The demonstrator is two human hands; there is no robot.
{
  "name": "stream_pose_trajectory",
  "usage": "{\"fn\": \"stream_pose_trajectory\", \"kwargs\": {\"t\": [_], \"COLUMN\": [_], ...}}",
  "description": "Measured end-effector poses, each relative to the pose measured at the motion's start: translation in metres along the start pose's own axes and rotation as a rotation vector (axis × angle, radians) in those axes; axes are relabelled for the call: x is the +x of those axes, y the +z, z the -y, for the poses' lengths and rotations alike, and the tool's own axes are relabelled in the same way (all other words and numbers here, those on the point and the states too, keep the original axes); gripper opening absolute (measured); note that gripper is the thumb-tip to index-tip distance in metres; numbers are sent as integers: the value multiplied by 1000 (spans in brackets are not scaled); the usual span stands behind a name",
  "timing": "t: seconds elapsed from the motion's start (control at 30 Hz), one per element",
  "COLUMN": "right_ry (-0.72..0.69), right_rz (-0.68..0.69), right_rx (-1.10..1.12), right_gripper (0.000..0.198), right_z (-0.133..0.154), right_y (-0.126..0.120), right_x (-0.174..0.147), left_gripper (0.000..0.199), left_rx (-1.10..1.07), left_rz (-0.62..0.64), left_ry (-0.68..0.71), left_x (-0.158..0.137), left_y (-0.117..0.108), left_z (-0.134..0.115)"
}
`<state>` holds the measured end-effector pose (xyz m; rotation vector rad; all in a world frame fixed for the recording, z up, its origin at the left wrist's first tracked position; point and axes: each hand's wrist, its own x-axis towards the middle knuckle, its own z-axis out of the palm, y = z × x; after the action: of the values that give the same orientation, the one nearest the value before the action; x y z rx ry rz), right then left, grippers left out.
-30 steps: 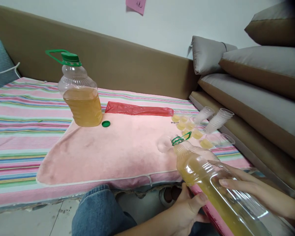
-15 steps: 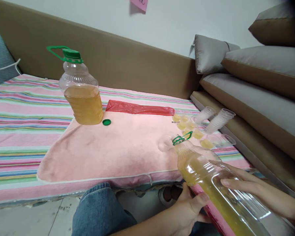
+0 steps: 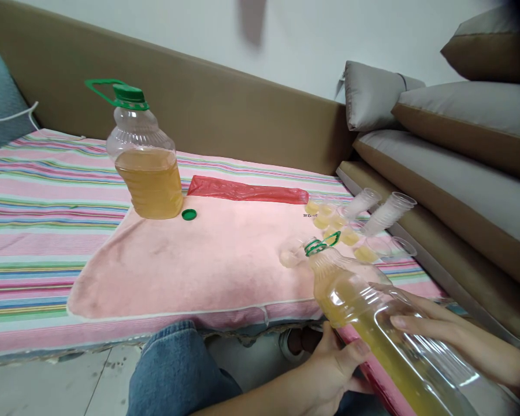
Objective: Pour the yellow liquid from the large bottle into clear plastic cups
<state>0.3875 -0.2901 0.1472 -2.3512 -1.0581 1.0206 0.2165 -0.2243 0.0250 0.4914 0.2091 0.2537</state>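
Note:
A big clear plastic bottle [image 3: 398, 341] of yellow liquid, its green handle near the neck, lies tilted across my lower right, uncapped mouth pointing left. My left hand [image 3: 331, 367] grips it from below, at the pink label. On its upper right side rests my right hand [image 3: 433, 323], fingers along the plastic. Right at the mouth stands a clear plastic cup [image 3: 289, 255]; whether liquid flows into it I cannot tell. Behind the neck, several small cups [image 3: 350, 236] hold yellow liquid. A green cap [image 3: 189, 214] lies on the pink cloth [image 3: 190, 260].
A second large bottle [image 3: 151, 179], green-capped and upright, is at the left. A red plastic bag [image 3: 247, 190] stretches along the cloth's back edge. Two stacks of clear cups [image 3: 392, 211] lean at the right, beside piled cushions [image 3: 455, 156]. My denim-covered knee [image 3: 173, 370] is below.
Both hands and the tilted bottle hold almost the same pose. The view has shifted very slightly, and the pink note on the wall is now out of sight, leaving a dark blur.

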Motion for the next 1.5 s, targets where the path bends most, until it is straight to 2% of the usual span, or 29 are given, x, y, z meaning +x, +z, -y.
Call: {"fn": "stream_pose_trajectory", "kwargs": {"t": [0.13,0.33,0.67,0.9,1.3,1.5], "right_ry": [10,-3,2,-8,-37,-34], "right_rz": [12,-4,28,40,-46,-14], "right_rx": [5,11,-4,11,-21,11], "right_gripper": [91,86,91,86,80,79], "right_z": [1,0,-1,-3,-4,-5], "right_y": [0,0,-2,-3,-3,-3], "right_x": [0,1,1,2,2,2], "left_gripper": [98,91,95,99,99,101], "left_rx": [12,6,11,11,12,12], "left_rz": [-8,6,-9,-21,-20,-9], "left_ry": [-7,15,2,-6,-4,-2], "left_x": [-1,0,2,2,3,2], "left_y": [2,-1,-3,-2,-2,-2], "left_z": [-1,1,3,2,4,2]}}
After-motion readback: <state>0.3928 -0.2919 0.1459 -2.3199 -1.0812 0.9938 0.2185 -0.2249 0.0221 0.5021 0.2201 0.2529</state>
